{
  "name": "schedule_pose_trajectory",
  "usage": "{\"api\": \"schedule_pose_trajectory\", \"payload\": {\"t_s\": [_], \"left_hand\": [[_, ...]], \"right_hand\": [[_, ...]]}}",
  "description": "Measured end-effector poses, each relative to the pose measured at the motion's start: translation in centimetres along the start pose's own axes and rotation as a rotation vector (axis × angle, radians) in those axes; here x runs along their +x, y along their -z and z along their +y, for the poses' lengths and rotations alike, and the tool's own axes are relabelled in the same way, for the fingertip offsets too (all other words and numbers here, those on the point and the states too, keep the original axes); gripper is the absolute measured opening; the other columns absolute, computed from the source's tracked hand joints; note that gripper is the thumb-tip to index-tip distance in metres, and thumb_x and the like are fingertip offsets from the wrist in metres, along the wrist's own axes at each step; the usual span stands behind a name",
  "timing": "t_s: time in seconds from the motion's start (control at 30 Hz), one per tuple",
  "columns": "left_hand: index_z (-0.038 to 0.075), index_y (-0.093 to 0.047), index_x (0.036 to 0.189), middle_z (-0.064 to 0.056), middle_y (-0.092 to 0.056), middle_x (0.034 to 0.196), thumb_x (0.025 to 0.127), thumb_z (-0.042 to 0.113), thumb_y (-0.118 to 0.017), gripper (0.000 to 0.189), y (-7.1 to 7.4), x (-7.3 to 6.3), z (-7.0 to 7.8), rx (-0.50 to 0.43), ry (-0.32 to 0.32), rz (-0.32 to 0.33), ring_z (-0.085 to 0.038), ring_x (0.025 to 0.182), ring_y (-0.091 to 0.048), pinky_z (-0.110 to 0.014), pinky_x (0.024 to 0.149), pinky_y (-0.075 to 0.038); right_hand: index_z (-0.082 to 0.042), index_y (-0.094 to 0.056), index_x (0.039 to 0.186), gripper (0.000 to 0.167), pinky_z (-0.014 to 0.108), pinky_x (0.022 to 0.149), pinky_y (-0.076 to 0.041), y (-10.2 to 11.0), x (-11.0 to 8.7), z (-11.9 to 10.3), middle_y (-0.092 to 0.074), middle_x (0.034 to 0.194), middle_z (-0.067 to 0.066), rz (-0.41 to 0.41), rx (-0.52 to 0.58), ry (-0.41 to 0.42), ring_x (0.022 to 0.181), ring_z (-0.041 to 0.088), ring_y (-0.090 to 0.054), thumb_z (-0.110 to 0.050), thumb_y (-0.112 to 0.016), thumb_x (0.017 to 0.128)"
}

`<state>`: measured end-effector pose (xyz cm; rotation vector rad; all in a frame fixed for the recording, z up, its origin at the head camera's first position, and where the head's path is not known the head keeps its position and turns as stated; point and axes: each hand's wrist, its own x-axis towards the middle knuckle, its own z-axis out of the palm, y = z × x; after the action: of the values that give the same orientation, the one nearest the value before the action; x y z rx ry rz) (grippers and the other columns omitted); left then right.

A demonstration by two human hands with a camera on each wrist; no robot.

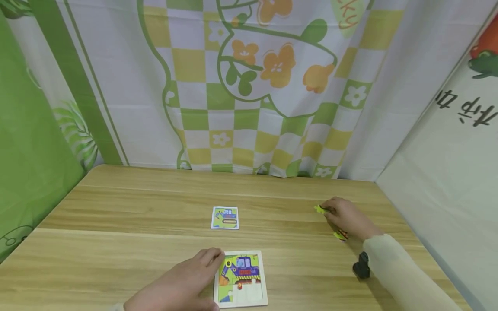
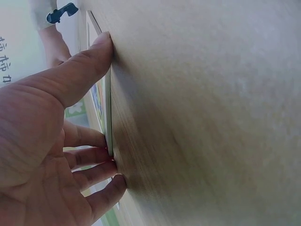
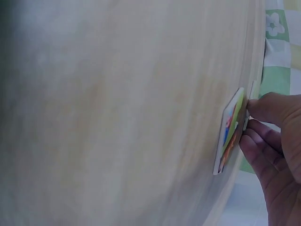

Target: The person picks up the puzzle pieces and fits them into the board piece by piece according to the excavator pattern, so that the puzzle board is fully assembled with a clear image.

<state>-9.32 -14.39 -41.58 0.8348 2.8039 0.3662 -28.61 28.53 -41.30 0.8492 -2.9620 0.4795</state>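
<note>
A square wooden jigsaw tray (image 1: 266, 280) lies near the table's front, its picture of a purple digger partly filled and its lower right bare. Along the tray's left edge rests my left hand (image 1: 183, 280), thumb at the near part and fingertips by the far corner, as the left wrist view also shows. Far to the right, my right hand (image 1: 348, 218) pinches a yellow-green jigsaw piece (image 1: 320, 209) at the tabletop, mostly hidden by the fingers in the right wrist view. Below that hand lies another jigsaw piece (image 1: 340, 236), coloured green and orange; more pieces may be hidden there.
A small square picture card (image 1: 225, 217) showing the digger lies beyond the tray. The wooden table (image 1: 128, 211) meets a patterned curtain (image 1: 249, 108) at the back, with hanging cloth on both sides. A black device (image 1: 362, 265) is on my right wrist.
</note>
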Motion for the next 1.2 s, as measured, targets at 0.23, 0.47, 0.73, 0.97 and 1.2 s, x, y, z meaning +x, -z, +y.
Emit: {"api": "schedule_pose_trajectory", "payload": {"t_s": [0.23,0.47,0.73,0.97,1.2], "left_hand": [[-0.005,-0.039,0.157,-0.016,-0.045,0.160,0.079,0.051,-0.087,0.108,0.0,0.0,-0.1,0.003,-0.001,-0.004,-0.032,0.145,-0.049,-0.045,0.115,-0.053],[-0.006,-0.039,0.157,-0.016,-0.044,0.160,0.079,0.050,-0.087,0.107,0.1,0.0,-0.2,0.011,-0.004,-0.007,-0.032,0.145,-0.048,-0.044,0.115,-0.053],[-0.006,-0.038,0.157,-0.017,-0.043,0.161,0.081,0.054,-0.085,0.108,0.6,0.2,-0.1,-0.005,-0.009,-0.053,-0.035,0.146,-0.047,-0.043,0.113,-0.054],[-0.005,-0.038,0.157,-0.017,-0.043,0.161,0.081,0.055,-0.085,0.108,0.4,0.1,-0.2,-0.004,-0.010,-0.046,-0.035,0.146,-0.047,-0.045,0.114,-0.054],[-0.005,-0.038,0.158,-0.016,-0.043,0.161,0.081,0.055,-0.085,0.108,0.3,0.3,-0.3,-0.001,-0.014,-0.047,-0.034,0.146,-0.047,-0.044,0.113,-0.054]], "right_hand": [[0.007,-0.073,0.115,0.023,0.045,0.080,-0.064,0.0,0.1,-0.1,-0.072,0.101,0.014,-0.013,0.024,-0.007,0.091,0.026,-0.071,-0.006,-0.067,0.097],[0.008,-0.071,0.117,0.026,0.045,0.081,-0.064,0.1,0.0,-0.3,-0.071,0.103,0.014,-0.041,0.067,-0.033,0.092,0.026,-0.072,-0.008,-0.066,0.098],[0.008,-0.072,0.116,0.027,0.044,0.080,-0.063,0.3,-0.2,-0.4,-0.071,0.102,0.015,0.018,0.081,-0.065,0.092,0.026,-0.070,-0.009,-0.068,0.095],[0.010,-0.071,0.115,0.025,0.049,0.083,-0.062,1.4,-0.2,-0.8,-0.070,0.108,0.024,0.113,0.111,-0.085,0.097,0.034,-0.068,-0.004,-0.068,0.095],[0.009,-0.074,0.108,0.021,0.044,0.075,-0.060,2.8,-0.6,-0.8,-0.072,0.098,0.020,0.154,0.023,-0.015,0.086,0.029,-0.068,-0.001,-0.075,0.089]]}}
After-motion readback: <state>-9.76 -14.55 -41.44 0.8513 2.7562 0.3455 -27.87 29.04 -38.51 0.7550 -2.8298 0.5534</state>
